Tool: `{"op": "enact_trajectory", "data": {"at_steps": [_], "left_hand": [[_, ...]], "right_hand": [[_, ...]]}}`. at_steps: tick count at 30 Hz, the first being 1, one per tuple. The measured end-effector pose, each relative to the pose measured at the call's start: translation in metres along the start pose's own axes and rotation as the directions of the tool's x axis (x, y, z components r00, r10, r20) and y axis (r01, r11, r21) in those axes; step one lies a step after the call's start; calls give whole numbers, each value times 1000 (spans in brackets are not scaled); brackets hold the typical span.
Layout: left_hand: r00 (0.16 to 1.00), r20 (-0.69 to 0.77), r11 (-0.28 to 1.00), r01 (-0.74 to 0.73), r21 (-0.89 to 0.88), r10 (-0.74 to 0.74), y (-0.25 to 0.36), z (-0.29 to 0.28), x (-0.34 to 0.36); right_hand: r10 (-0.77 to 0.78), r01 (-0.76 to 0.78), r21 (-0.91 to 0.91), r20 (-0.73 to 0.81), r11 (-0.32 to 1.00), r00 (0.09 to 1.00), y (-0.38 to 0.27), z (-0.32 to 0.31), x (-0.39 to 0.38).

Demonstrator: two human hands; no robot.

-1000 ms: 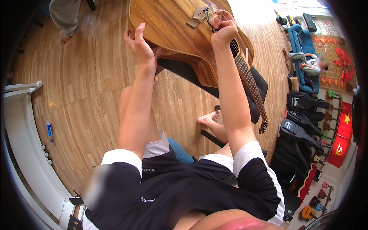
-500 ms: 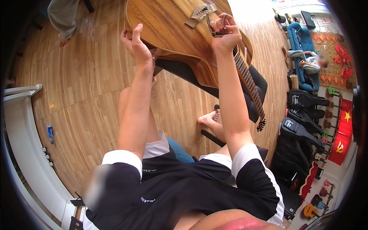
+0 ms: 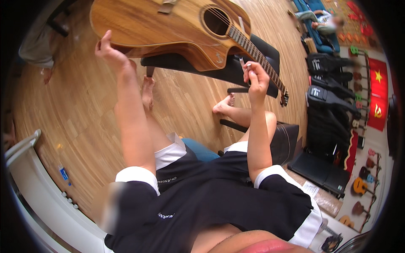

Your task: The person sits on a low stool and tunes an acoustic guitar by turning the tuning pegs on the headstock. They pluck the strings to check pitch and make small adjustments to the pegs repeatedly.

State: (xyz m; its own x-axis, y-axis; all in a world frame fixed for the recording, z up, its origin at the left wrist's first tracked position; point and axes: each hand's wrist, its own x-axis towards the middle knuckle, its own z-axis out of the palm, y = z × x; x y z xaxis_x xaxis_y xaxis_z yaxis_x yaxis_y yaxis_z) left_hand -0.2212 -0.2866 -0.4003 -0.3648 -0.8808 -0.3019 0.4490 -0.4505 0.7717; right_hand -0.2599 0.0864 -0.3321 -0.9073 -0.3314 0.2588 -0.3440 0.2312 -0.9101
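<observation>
A wooden acoustic guitar (image 3: 168,31) rests across a black padded bench (image 3: 230,75), face up, its neck slanting down to the right. My left hand (image 3: 114,55) is at the lower left edge of its body, thumb side up, holding that edge. Some of its fingers are hidden. In front of the bench, beside the neck, my right hand (image 3: 258,80) pinches a small metal capo (image 3: 242,65). The capo is apart from the strings. The soundhole (image 3: 216,22) and part of the bridge (image 3: 167,6) show at the top.
Black guitar bags (image 3: 327,97) stand along the right, below a wall with small hanging ukuleles (image 3: 360,185). Someone sits on a blue sofa (image 3: 306,6) at the far right. A bottle (image 3: 64,175) lies on the floor near a white piece of furniture (image 3: 46,198) at left.
My right hand has moved from over the bridge, down and toward me, with the capo. The view has shifted, and the soundhole is now uncovered. My left hand stays at the guitar's edge.
</observation>
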Motion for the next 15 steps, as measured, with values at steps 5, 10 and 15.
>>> {"op": "enact_trajectory", "data": {"at_steps": [5,10,15], "left_hand": [[991,133,998,-18,-52,24,8,4,-6],[992,93,997,-80,-1,80,-11,-14,7],[999,33,998,-25,63,23,4,5,-13]], "right_hand": [[-28,33,-553,18,833,999,52,-40,-34],[-42,-30,-652,-94,757,995,52,-98,-88],[-171,-297,-755,-473,585,865,27,-188,-188]]}}
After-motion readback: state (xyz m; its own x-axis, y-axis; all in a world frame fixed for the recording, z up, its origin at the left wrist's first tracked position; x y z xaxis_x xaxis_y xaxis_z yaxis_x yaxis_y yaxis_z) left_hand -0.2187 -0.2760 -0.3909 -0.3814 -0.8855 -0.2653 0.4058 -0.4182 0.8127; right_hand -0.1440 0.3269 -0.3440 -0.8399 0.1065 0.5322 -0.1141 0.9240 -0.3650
